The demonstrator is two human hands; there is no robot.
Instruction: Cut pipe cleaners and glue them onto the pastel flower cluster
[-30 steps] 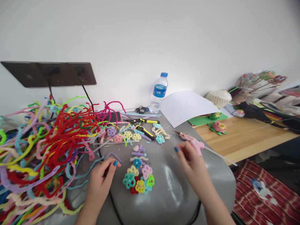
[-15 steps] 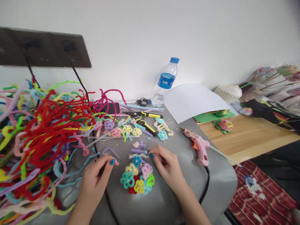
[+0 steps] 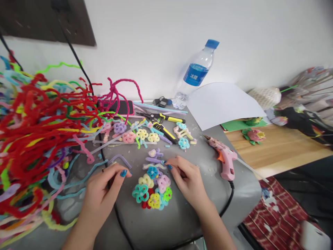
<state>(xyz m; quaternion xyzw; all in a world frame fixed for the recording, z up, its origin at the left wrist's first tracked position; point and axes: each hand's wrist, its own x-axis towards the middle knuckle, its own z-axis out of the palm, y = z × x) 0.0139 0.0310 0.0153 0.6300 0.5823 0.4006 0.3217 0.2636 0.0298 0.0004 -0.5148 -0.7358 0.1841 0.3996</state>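
My left hand (image 3: pixel 105 185) rests on the grey table with curled fingers, its thumb against the index finger and nothing visible between them. A bent purple pipe cleaner (image 3: pixel 122 159) lies just beyond it. On the other side, my right hand (image 3: pixel 186 175) has thumb and index tip slightly apart. Its index tip is at the end of a purple pipe-cleaner strip (image 3: pixel 153 160); whether they touch I cannot tell. Between both hands sits a cluster of pipe-cleaner flowers (image 3: pixel 154 200) in teal, yellow, pink, green and blue. A small purple piece with a pale heart (image 3: pixel 153 153) lies above the strip.
A tangled heap of pipe cleaners (image 3: pixel 47 132) covers the left side. Yellow-black pliers (image 3: pixel 165 133), loose flowers (image 3: pixel 128 138) and a phone (image 3: pixel 122 107) lie behind. To the right are a pink glue gun (image 3: pixel 226 159), white paper (image 3: pixel 223 104) and a water bottle (image 3: pixel 199 71).
The camera view has shifted and tilted down, so the bottle, outlets and heap sit differently in frame. Both hands and the flower cluster keep nearly the same places on the table.
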